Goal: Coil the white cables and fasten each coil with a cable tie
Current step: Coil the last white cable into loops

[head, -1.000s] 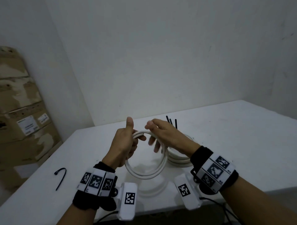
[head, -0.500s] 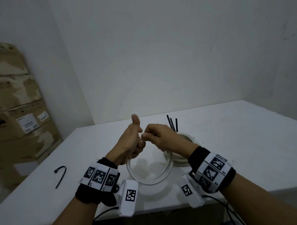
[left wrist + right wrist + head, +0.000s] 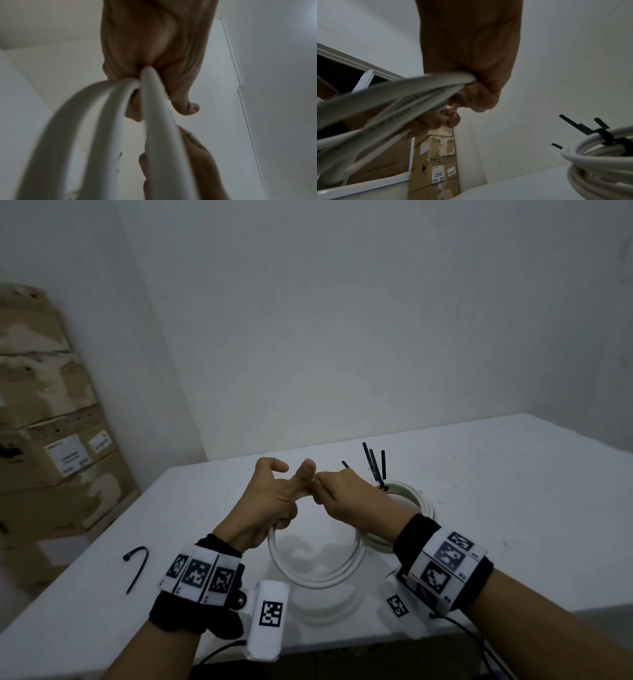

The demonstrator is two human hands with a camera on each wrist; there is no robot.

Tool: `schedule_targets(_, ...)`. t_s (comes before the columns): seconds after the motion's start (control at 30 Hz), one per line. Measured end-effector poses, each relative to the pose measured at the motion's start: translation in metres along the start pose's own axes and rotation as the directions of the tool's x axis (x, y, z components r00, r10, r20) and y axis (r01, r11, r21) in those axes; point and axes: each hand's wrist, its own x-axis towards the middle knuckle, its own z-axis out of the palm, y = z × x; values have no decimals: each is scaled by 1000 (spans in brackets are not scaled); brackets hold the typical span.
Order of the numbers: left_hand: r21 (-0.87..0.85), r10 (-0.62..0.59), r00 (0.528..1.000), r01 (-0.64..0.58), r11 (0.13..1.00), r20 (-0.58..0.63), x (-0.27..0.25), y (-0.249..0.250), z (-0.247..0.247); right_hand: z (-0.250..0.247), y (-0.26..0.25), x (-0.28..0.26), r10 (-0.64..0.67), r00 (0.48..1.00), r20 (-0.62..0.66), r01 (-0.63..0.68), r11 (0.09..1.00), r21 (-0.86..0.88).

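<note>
A loose black cable tie (image 3: pixel 136 568) lay on the white table (image 3: pixel 513 508) at far left. The left hand (image 3: pixel 265 508) curled round the top of the white cable coil (image 3: pixel 315 573) held above the table, thumb and forefinger raised. The right hand (image 3: pixel 349 496) gripped the same loops beside it; behind it lay a stack of tied coils (image 3: pixel 416 501).

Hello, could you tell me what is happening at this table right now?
A person is coiling a white cable above the white table. The left hand and right hand both grip the top of the coil, which has no tie on it yet. Behind the right hand lie finished coils bound with black cable ties. One loose tie lies to the left.
</note>
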Motion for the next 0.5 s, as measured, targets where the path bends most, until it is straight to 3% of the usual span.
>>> schedule_targets(0.1,-22,-22,998,23,999,52,-8,-8,-13,-2,2,3,22,997,-77,-17,998,62)
schedule_targets(0.17,-149,-78,992,91,985,96,-18,-18,-16,-4,3,5,31,990,-136,-17,995,101)
schedule_targets(0.27,-537,-144,980,195,821,136,-26,-33,-18,6,1,8,53,983,-175,-28,990,140)
schedule_targets(0.33,-669,-149,977,215,711,155,-26,-36,-22,17,-1,10,82,977,-196,-47,983,175)
schedule_targets(0.4,-653,-162,978,210,728,134,-24,-35,-27,28,-4,12,117,972,-204,-66,968,243)
schedule_targets(0.5,-522,-176,984,160,838,19,-20,-37,-37,38,-10,18,163,965,-205,-86,937,338)
